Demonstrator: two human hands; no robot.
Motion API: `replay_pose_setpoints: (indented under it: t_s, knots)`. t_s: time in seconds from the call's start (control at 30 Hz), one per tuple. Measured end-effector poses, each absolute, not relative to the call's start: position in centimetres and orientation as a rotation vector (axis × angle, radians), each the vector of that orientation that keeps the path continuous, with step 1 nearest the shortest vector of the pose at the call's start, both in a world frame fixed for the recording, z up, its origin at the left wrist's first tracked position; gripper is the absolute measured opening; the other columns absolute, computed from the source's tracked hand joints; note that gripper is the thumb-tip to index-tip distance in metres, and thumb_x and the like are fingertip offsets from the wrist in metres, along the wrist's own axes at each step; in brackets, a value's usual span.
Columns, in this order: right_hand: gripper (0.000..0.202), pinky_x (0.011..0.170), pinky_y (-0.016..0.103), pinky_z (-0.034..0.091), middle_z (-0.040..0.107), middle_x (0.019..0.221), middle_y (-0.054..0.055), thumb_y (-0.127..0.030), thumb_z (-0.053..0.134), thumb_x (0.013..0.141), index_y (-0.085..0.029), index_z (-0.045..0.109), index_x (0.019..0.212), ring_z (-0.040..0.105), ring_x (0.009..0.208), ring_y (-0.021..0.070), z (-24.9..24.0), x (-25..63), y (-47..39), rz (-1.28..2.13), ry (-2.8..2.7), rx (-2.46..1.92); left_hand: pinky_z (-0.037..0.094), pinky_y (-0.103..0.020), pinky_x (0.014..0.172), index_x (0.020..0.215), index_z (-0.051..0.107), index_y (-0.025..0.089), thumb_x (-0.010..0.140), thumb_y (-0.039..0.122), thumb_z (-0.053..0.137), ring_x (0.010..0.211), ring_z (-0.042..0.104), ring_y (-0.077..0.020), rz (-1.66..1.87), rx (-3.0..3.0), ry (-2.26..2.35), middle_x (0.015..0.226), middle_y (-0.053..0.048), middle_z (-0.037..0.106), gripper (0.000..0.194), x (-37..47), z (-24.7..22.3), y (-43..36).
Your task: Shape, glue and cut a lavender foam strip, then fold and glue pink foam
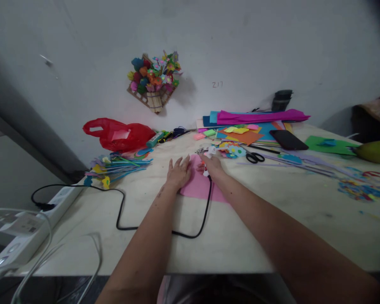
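A pink sheet lies on the table in front of me. My left hand rests on its left part, fingers stretched out. My right hand is wrapped round a white hot glue gun with an orange trigger, above the sheet. From the gun's handle a black cord loops over the table to the left. Just beyond the right hand lie paper flowers in several colours and a pair of black-handled scissors. Fingers partly hide the gun's body.
Flowers on stems and a red plastic bag lie at left. A white power strip runs along the left edge. Coloured sheets, a dark phone and scraps are at right. A flower decoration hangs on the wall.
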State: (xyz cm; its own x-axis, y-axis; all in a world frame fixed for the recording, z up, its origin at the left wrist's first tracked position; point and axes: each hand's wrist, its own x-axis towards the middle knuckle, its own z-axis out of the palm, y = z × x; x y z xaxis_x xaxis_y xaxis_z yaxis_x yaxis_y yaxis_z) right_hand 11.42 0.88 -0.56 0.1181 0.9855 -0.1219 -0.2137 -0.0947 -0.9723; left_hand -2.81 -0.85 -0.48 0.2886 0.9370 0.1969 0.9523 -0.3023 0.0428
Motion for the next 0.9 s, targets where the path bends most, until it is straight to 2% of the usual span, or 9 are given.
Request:
replay_pose_setpoints:
  t_s: [0.2,0.33,0.53,0.9]
  knots:
    - [0.023,0.039,0.024,0.047,0.055,0.048,0.000,-0.038,0.058,0.076,-0.015,0.052,0.077,0.057,0.042,0.0147,-0.5,11.4,0.9,1.266,-0.924,-1.227,0.001,-0.050,0.109,0.141,0.016,0.028,0.089,0.041,0.020,0.134,0.019,-0.0198,-0.338,-2.464,-1.700,0.141,0.001,0.035,0.054,-3.0,-1.1,-0.8]
    - [0.024,0.041,0.025,0.047,0.057,0.051,0.000,-0.039,0.058,0.075,-0.016,0.053,0.078,0.058,0.044,0.0152,-0.7,11.5,1.0,1.246,-0.939,-1.228,-0.003,-0.048,0.109,0.140,0.022,0.026,0.089,0.040,0.021,0.135,0.016,-0.0195,-0.366,-2.452,-1.590,0.137,0.000,0.041,0.053,-3.2,-1.1,-1.0]
    - [0.024,0.041,0.026,0.048,0.057,0.052,0.002,-0.040,0.057,0.076,-0.016,0.051,0.073,0.059,0.045,0.0155,-0.7,11.5,1.0,1.251,-0.942,-1.238,-0.001,-0.048,0.110,0.138,0.028,0.026,0.090,0.038,0.022,0.133,0.021,-0.0191,-0.376,-2.417,-1.568,0.132,-0.002,0.048,0.050,-2.8,-0.5,-1.5]
    - [0.022,0.039,0.024,0.046,0.055,0.047,-0.001,-0.037,0.058,0.076,-0.016,0.052,0.078,0.057,0.042,0.0151,-1.2,11.4,1.4,1.246,-0.937,-1.187,0.000,-0.047,0.109,0.139,0.025,0.020,0.090,0.038,0.022,0.127,0.032,-0.0215,-0.409,-2.363,-1.680,0.121,-0.005,0.057,0.053,-2.1,-0.5,-1.5]
